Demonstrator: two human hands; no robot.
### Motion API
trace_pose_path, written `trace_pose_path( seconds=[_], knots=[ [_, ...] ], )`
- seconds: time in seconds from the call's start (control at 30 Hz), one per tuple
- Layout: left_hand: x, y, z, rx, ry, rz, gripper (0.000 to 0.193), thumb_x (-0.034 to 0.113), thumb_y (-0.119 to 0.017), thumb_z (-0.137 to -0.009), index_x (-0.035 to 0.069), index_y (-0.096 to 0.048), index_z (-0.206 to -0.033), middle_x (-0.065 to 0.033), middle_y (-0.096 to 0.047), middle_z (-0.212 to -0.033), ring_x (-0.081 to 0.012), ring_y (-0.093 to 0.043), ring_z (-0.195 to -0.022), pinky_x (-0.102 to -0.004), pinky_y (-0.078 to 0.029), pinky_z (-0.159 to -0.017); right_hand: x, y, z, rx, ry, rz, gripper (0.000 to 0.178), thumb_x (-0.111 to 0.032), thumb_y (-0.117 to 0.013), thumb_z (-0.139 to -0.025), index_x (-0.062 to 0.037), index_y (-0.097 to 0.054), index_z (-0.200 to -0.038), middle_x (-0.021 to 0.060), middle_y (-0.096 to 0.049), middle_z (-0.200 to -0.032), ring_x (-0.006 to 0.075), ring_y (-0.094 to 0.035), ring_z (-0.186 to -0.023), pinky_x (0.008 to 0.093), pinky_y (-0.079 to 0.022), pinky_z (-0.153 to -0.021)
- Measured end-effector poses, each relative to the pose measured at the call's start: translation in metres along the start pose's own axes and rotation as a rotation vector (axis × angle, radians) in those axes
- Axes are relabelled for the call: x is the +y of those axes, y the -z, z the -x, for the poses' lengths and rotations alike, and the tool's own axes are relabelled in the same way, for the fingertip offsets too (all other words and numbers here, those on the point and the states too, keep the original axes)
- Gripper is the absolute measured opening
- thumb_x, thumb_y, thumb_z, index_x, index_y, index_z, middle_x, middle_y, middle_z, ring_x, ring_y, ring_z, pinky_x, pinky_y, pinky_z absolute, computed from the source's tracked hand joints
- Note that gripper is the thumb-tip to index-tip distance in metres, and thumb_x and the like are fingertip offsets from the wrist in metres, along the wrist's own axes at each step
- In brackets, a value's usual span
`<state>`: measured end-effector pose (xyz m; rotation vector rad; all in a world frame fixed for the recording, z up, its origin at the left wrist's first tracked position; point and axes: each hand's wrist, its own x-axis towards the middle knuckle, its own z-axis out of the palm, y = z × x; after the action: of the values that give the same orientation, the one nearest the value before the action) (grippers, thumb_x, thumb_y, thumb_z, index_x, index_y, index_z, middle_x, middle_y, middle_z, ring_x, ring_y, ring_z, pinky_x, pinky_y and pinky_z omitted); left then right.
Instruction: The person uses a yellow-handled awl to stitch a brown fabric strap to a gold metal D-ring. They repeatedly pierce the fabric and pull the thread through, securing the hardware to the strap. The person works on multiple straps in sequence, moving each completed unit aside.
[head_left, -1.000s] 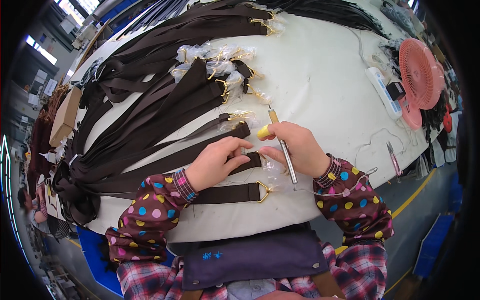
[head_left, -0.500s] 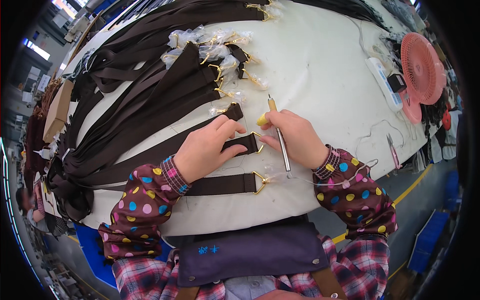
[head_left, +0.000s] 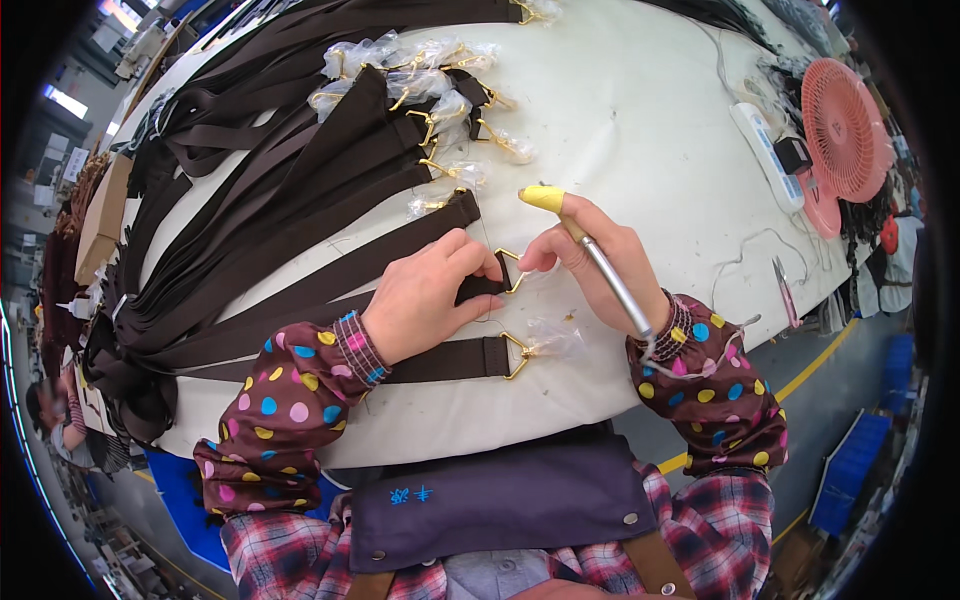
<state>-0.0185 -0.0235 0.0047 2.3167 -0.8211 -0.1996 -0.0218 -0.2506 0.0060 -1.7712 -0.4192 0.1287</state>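
Observation:
My left hand point(head_left: 420, 305) pinches the end of a dark brown webbing strap point(head_left: 480, 286) between thumb and fingers, beside its angular gold ring point(head_left: 514, 284). In my right hand point(head_left: 615, 265) is a corded pen-shaped tool point(head_left: 617, 285) with a metal barrel, its tip hidden by the hand. A yellow finger cover point(head_left: 542, 198) sits on the index finger, which points left. The right thumb and a fingertip are at the ring; whether they grip it I cannot tell. Nearer me lies another strap point(head_left: 445, 362) with a gold ring point(head_left: 517, 356) and clear plastic wrap point(head_left: 555, 338).
More brown straps point(head_left: 260, 210) fan out on the left of the pale table point(head_left: 640, 130), their gold hardware point(head_left: 430, 125) bagged in plastic. At right are a pink fan point(head_left: 843, 130), a white power strip point(head_left: 768, 155) and pink-handled snips point(head_left: 786, 292). The tool's cord point(head_left: 690, 372) trails over my right sleeve.
The tool in my right hand has tipped back, its barrel now slanting toward my wrist. My yellow-covered finger has lifted and stretched out. My left hand stays on the strap end.

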Motion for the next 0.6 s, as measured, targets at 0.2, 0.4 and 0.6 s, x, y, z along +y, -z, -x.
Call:
trace_pose_path(
  seconds=[0.2,0.4,0.6],
  knots=[
    [-0.004,0.003,0.0,-0.014,0.111,0.177,0.016,0.014,-0.073,-0.083,0.007,-0.06,-0.09,-0.0051,-0.055,-0.084,-0.0182,-0.054,-0.067,-0.0314,-0.046,-0.063,0.009,-0.004,-0.001,-0.034,0.216,0.121,0.024,-0.018,-0.062,-0.095,0.0021,-0.064,-0.107,0.0073,-0.063,-0.085,0.0139,-0.06,-0.074,0.028,-0.047,-0.07],
    [-0.005,0.006,0.0,-0.023,0.136,0.254,0.014,0.011,-0.069,-0.085,0.005,-0.058,-0.091,-0.0064,-0.054,-0.082,-0.018,-0.055,-0.068,-0.0311,-0.045,-0.063,0.013,-0.015,-0.005,0.023,0.155,0.209,0.02,-0.012,-0.07,-0.084,-0.001,-0.054,-0.086,0.0076,-0.058,-0.075,0.0166,-0.053,-0.069,0.0309,-0.042,-0.062],
    [-0.01,0.004,0.002,0.002,0.072,0.235,0.012,0.005,-0.066,-0.087,0.003,-0.058,-0.094,-0.0043,-0.06,-0.087,-0.0129,-0.054,-0.073,-0.0262,-0.042,-0.061,0.011,-0.016,-0.005,-0.01,0.156,0.233,0.022,-0.012,-0.071,-0.082,-0.0022,-0.052,-0.083,0.0088,-0.057,-0.074,0.0181,-0.054,-0.069,0.0316,-0.042,-0.062]
  ],
)
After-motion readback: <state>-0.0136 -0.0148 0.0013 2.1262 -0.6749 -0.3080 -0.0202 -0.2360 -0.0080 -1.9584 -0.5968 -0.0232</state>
